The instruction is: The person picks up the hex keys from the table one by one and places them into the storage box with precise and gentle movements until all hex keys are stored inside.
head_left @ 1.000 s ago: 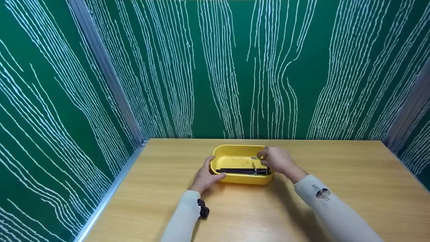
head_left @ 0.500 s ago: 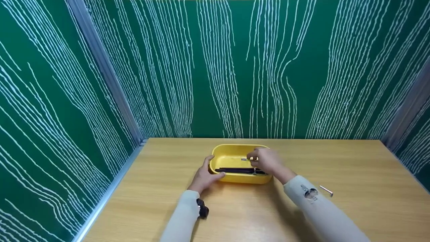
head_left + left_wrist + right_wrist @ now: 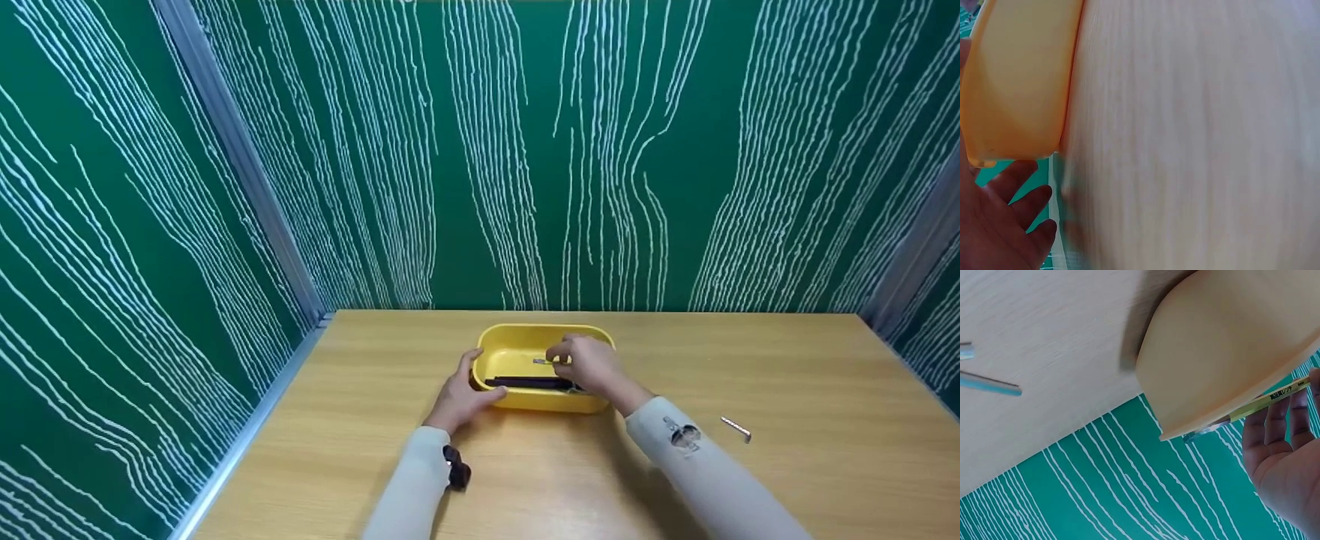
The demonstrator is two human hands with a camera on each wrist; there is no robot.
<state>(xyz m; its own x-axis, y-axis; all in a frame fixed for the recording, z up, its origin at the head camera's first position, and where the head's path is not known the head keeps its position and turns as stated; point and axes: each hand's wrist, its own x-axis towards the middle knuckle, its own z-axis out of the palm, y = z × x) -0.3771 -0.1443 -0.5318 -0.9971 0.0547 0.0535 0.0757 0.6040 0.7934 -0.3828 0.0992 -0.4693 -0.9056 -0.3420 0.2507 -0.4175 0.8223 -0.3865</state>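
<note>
A yellow tub (image 3: 547, 403) sits on the table, also seen in both wrist views. My left hand (image 3: 459, 394) grips its left end, the thumb over the near rim and a finger at the left rim. Over the tub's right part, my right hand (image 3: 592, 366) pinches a slim wrench (image 3: 1269, 399) with a yellow printed label; its silver tip points left in the head view. Long dark rods (image 3: 525, 382) lie inside along the near wall. My right hand hides the tub's right end.
A silver screw (image 3: 736, 429) lies on the wooden table (image 3: 360, 375) to the right of the right forearm. Two metal rods (image 3: 991, 383) show at the left of the right wrist view. Green walls (image 3: 480, 187) with white lines stand behind and at the sides.
My right hand has moved left with the wrench, deeper over the tub. The screw, out of sight a second ago, now shows beside the forearm. My left hand stays in place.
</note>
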